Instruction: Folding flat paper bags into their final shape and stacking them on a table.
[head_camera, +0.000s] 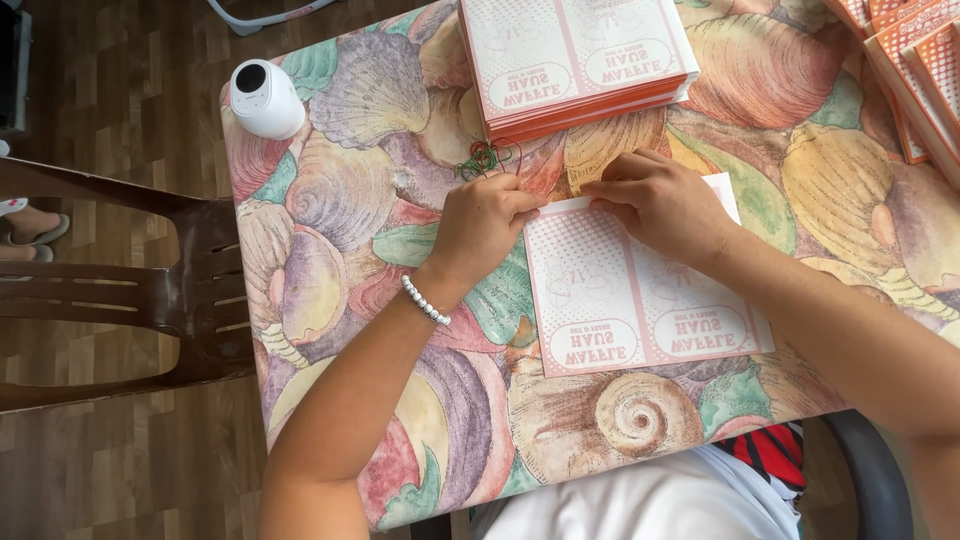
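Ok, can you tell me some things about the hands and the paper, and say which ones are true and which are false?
1. Both hands touch the far edge of the flat sheet. True: the left hand and right hand press there.
2. The stack of sheets lies nearer the person than the flat sheet. False: it lies beyond it.
3. The bracelet is on the right wrist. False: it is on the left.
4. A white camera sits at the table's far left corner. True.
5. The rubber bands lie on the chair. False: they lie on the table, by the stack.
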